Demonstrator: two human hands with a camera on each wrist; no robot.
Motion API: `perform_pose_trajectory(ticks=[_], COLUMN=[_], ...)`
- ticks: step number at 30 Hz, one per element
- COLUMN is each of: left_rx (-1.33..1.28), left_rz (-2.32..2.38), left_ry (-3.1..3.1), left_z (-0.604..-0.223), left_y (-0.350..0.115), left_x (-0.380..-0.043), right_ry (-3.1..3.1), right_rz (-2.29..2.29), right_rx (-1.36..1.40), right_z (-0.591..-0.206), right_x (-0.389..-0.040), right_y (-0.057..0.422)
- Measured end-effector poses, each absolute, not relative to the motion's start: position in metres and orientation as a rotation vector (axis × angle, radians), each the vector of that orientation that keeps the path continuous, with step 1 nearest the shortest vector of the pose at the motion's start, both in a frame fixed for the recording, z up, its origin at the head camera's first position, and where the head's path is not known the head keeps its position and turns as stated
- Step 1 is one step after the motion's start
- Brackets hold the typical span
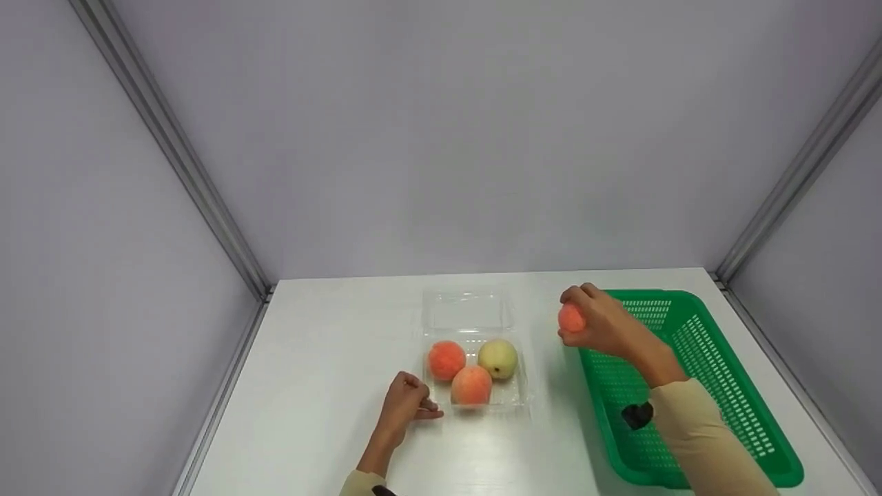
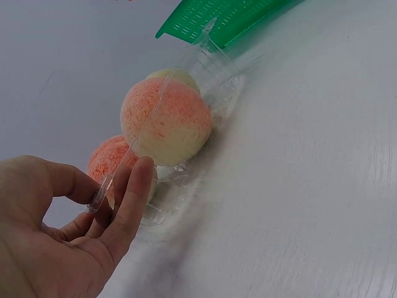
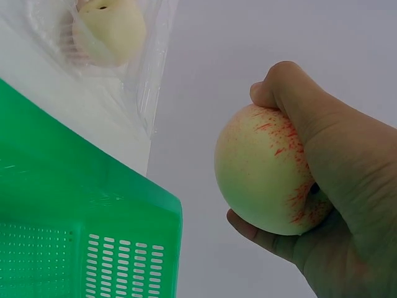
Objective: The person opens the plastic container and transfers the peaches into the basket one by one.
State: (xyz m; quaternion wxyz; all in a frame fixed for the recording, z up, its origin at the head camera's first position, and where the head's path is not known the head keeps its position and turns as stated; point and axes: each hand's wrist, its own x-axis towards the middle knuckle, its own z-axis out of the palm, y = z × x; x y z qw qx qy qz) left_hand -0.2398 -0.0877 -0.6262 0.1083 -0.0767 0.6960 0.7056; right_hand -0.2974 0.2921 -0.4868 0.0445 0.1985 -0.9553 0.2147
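Observation:
My right hand (image 1: 599, 320) grips a peach (image 3: 267, 171), raised beside the left rim of the green basket. The right wrist view shows that peach as pale cream with red streaks, thumb on one side and fingers on the other. At the near left corner of a clear plastic clamshell box (image 1: 510, 398), my left hand (image 1: 406, 403) pinches the rim between thumb and fingers. Inside the box sit a red-orange peach (image 1: 446, 359), an orange peach (image 1: 472, 386) and a pale yellow peach (image 1: 497, 358). The box's lid (image 1: 467, 311) lies folded back, away from me.
A green plastic basket (image 1: 730, 372) with slotted walls stands on the right of the white table (image 1: 310, 386), partly hidden by my right arm. Grey panels (image 1: 441, 138) in metal frames enclose the table at the back and sides.

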Motion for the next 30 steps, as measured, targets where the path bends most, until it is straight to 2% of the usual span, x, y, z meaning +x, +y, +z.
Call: perform_pose_trajectory(ticks=[30], left_rx=[-0.231], left_rz=[2.09], left_ry=[2.048], left_z=[-0.625], left_y=[-0.083], left_x=[-0.243], right_ry=[-2.895], right_rz=[0.683], right_rx=[0.596], right_z=[-0.493], right_x=[-0.301], right_y=[0.322])
